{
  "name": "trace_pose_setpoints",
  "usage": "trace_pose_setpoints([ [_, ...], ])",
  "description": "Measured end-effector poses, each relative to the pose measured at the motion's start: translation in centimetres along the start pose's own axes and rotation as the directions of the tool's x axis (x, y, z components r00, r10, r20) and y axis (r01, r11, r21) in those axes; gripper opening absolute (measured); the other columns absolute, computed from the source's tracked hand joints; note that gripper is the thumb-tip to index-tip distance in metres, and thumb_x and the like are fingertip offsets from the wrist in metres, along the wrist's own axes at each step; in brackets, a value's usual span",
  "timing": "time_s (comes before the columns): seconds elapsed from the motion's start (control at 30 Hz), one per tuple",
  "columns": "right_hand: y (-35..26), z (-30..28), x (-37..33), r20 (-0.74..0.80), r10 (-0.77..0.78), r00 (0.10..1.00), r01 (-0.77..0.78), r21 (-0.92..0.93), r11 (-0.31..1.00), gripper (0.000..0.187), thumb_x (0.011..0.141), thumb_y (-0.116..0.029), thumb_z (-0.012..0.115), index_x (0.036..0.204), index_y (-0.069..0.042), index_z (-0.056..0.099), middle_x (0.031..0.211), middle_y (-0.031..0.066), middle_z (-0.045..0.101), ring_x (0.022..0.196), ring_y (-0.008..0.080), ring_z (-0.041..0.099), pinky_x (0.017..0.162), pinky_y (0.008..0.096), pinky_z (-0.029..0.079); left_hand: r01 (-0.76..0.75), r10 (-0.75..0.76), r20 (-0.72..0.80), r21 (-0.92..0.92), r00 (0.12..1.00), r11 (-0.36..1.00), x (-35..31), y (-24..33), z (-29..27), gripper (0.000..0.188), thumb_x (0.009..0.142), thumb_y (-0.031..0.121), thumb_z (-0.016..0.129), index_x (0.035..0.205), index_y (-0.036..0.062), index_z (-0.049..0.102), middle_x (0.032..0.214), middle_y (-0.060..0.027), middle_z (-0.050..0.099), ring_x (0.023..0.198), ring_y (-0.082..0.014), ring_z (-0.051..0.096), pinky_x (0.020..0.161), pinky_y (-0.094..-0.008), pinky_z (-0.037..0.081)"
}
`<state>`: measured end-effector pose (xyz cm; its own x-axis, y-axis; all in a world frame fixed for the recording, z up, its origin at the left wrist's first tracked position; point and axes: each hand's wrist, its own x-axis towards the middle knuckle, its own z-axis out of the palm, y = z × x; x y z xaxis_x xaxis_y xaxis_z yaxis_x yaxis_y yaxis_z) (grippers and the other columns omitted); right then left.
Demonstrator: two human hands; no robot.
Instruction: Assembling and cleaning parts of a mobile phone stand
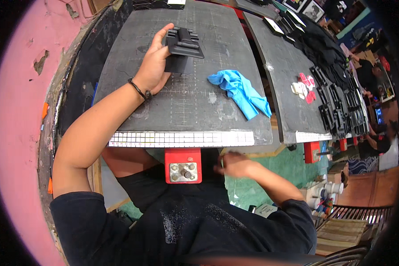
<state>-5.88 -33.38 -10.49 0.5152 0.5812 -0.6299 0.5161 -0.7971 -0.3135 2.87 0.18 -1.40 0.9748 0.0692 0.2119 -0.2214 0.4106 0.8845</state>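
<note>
Above the far half of the dark grey board point(133, 106), my left hand point(153, 66) grips a black plastic piece with a flat plate and a raised, ribbed middle point(185, 43). The thumb points up along its left side, and the other fingers are mostly hidden. Just under it shows a flat dark rectangle point(179, 65); whether it is joined to the piece I cannot tell. My right hand point(237, 165) is down by my lap, below the board's front edge, smeared by motion. To the right of the red block point(183, 166), its fingers are unclear.
A crumpled blue cloth point(241, 91) lies on the board's right side. White gridded strip point(181, 139) runs along the front edge. Across a gap, a second board point(292, 117) carries several black parts point(334, 108), red-and-white pieces point(305, 88) and black fabric point(321, 48). A pink wall point(20, 124) stands left.
</note>
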Motion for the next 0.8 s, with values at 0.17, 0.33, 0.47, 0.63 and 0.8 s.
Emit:
trace_pose_setpoints([
  [0.17, 11.4, 6.5, 13.9, -0.473, -0.138, 0.87, 0.176, 0.036, 0.984, 0.052, 0.094, -0.032, 0.072, 0.138, -0.006, 0.064, 0.141, 0.0239, 0.063, 0.132, 0.0381, 0.059, 0.108, 0.0466, 0.048, -0.024, 0.023, 0.016, 0.05, 1.0, 0.998, 0.3, -0.5, -0.5, 0.054, 0.113, 0.019, 0.033, 0.165, 0.0155, 0.017, 0.148, -0.0255, 0.057, 0.14, -0.0294, 0.056, 0.116, -0.0403, 0.046],
  [0.33, 13.8, 7.8, 17.8, -0.498, -0.093, 0.862, 0.031, -0.132, 0.991, 0.05, 0.094, -0.031, 0.071, 0.138, -0.007, 0.065, 0.141, 0.023, 0.063, 0.133, 0.0385, 0.058, 0.109, 0.0474, 0.047, -0.048, 0.048, 0.001, 0.078, 0.999, 0.996, 0.5, -0.4, -0.9, 0.054, 0.114, 0.026, 0.029, 0.166, 0.015, 0.016, 0.147, -0.0262, 0.058, 0.129, -0.032, 0.064, 0.112, -0.0404, 0.051],
  [0.47, 15.6, 8.5, 18.4, -0.561, -0.013, 0.828, -0.08, -0.141, 0.987, 0.049, 0.094, -0.03, 0.07, 0.138, -0.007, 0.065, 0.142, 0.0223, 0.062, 0.134, 0.0388, 0.058, 0.11, 0.048, 0.047, -0.076, 0.074, 0.02, 0.136, 0.997, 0.988, 0.4, -0.4, -1.1, 0.057, 0.114, 0.025, 0.031, 0.167, 0.0157, 0.014, 0.148, -0.0278, 0.057, 0.126, -0.0329, 0.066, 0.11, -0.0407, 0.053],
  [0.63, 21.5, 7.6, 13.9, -0.611, 0.188, 0.769, -0.338, -0.139, 0.931, 0.048, 0.094, -0.028, 0.069, 0.137, -0.007, 0.065, 0.142, 0.0214, 0.062, 0.134, 0.0391, 0.057, 0.11, 0.0487, 0.046, -0.077, 0.075, 0.025, 0.101, 0.997, 0.992, 0.5, -0.4, -1.2, 0.057, 0.113, 0.025, 0.032, 0.167, 0.016, 0.015, 0.149, -0.0284, 0.056, 0.126, -0.0341, 0.066, 0.11, -0.0413, 0.052],
  [0.8, 24.0, 7.2, 5.0, -0.341, 0.288, 0.895, -0.422, -0.439, 0.794, 0.046, 0.095, -0.027, 0.068, 0.137, -0.008, 0.065, 0.143, 0.0205, 0.062, 0.135, 0.0395, 0.056, 0.111, 0.0495, 0.045, -0.072, 0.071, 0.014, 0.112, 0.997, 0.991, 0.4, -0.4, -0.9, 0.055, 0.114, 0.024, 0.031, 0.166, 0.016, 0.018, 0.149, -0.0282, 0.056, 0.127, -0.0343, 0.065, 0.11, -0.0414, 0.052],
])
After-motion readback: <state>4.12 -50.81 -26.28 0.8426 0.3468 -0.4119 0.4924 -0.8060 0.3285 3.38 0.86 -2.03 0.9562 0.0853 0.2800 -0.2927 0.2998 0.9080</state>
